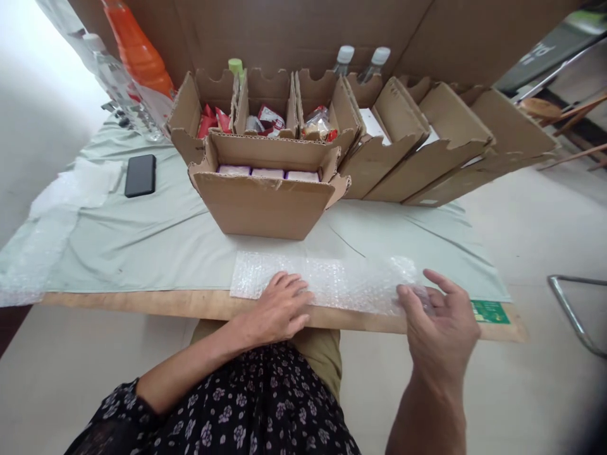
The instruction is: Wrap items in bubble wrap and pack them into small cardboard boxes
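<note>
A sheet of clear bubble wrap [332, 281] lies along the near edge of the table. My left hand [279, 309] rests flat on its left part, fingers spread. At the sheet's right end my right hand [441, 328] pinches the lifted edge between thumb and fingers. Just behind the sheet stands an open cardboard box [265, 202] with pale purple packs [268, 172] in a row inside.
Behind the box are cardboard bins [265, 101] with snack packets, and several empty cardboard dividers [427, 151] to the right. A black phone [140, 175] lies on the green cloth [118, 234] at left. Bottles [137, 57] stand at the back left. A green card [490, 311] sits at the table's right corner.
</note>
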Motion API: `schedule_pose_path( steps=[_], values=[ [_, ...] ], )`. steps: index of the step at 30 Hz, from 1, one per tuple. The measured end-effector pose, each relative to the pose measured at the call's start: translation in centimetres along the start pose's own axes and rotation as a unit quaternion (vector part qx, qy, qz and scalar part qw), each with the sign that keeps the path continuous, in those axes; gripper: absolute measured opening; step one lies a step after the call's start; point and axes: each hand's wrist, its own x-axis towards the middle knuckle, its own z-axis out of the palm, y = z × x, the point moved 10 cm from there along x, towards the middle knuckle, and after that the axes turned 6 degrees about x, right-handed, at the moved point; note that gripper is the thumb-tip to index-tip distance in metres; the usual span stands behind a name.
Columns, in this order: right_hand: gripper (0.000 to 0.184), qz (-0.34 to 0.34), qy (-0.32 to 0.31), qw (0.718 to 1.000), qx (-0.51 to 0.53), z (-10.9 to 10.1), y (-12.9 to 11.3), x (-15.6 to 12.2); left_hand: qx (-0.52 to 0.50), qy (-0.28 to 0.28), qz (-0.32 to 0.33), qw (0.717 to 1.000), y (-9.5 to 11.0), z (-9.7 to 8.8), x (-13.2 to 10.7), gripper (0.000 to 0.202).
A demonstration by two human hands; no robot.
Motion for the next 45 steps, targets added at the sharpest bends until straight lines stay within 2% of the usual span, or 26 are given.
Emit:
schedule_pose_path(
  steps=[2,3,5,7,9,11,13,16,19,24,26,29,30,32,35,37,40,42,45],
  values=[
    [0.057,0.005,-0.01,1.0,0.014,0.8,-2.1,-1.0,-0.085,0.025,-0.032,0.996,-0.6,-0.7,0.1,0.033],
    [0.055,0.001,-0.031,0.999,0.02,2.0,-3.4,-1.8,-0.143,0.045,-0.067,0.986,-1.5,-1.4,-0.3,0.034],
    [0.049,-0.021,-0.116,0.992,0.036,6.0,-6.3,-3.9,-0.279,0.079,-0.154,0.944,-3.9,-2.5,-1.7,0.04],
    [0.049,-0.048,-0.231,0.969,0.069,10.7,-9.0,-6.3,-0.397,0.096,-0.232,0.883,-6.3,-2.9,-3.4,0.051],
    [0.056,-0.077,-0.331,0.935,0.097,14.2,-10.8,-8.4,-0.444,0.112,-0.298,0.838,-8.6,-3.0,-4.7,0.062],
    [0.057,-0.095,-0.373,0.917,0.109,15.5,-11.1,-9.2,-0.426,0.129,-0.348,0.825,-10.6,-3.0,-5.6,0.064],
    [0.046,-0.101,-0.349,0.927,0.094,14.8,-10.0,-8.3,-0.373,0.146,-0.372,0.837,-11.9,-3.3,-6.0,0.058],
    [0.03,-0.157,-0.29,0.944,0.015,13.3,-8.3,-7.0,-0.248,0.153,-0.366,0.884,-12.8,-4.0,-6.0,0.051],
    [0.025,-0.236,-0.282,0.927,-0.07,14.1,-7.1,-7.8,-0.092,0.145,-0.355,0.919,-13.1,-5.0,-5.9,0.053],
    [0.023,-0.275,-0.289,0.906,-0.143,16.3,-5.5,-9.4,0.107,0.076,-0.357,0.925,-12.8,-5.3,-6.0,0.054],
    [0.021,-0.292,-0.279,0.904,-0.141,16.1,-5.9,-9.5,0.152,0.116,-0.324,0.927,-11.4,-6.3,-6.0,0.055],
    [0.019,-0.313,-0.244,0.908,-0.134,15.3,-7.2,-9.3,0.19,0.204,-0.209,0.937,-7.8,-7.6,-5.6,0.047],
    [0.02,-0.318,-0.235,0.909,-0.134,15.3,-7.6,-9.2,0.194,0.203,-0.17,0.945,-6.8,-7.4,-5.3,0.042],
    [0.022,-0.33,-0.237,0.903,-0.141,16.0,-8.0,-9.3,0.198,0.155,-0.122,0.96,-5.9,-6.0,-4.4,0.034],
    [0.025,-0.347,-0.28,0.883,-0.145,17.5,-7.7,-9.8,0.204,0.068,-0.13,0.968,-6.9,-3.9,-3.5,0.027],
    [0.026,-0.343,-0.295,0.883,-0.124,17.5,-7.0,-9.7,0.205,0.044,-0.143,0.967,-7.7,-3.3,-3.2,0.025],
    [0.027,-0.297,-0.24,0.919,-0.099,15.1,-5.7,-7.9,0.203,0.044,-0.145,0.967,-8.2,-3.2,-3.2,0.026],
    [0.028,-0.247,-0.184,0.942,-0.133,13.4,-4.4,-6.5,0.201,0.054,-0.139,0.968,-8.1,-3.3,-3.3,0.026],
    [0.033,-0.178,-0.175,0.951,-0.185,13.4,-2.8,-5.7,0.197,0.068,-0.137,0.968,-8.1,-3.3,-3.4,0.027]
  ],
)
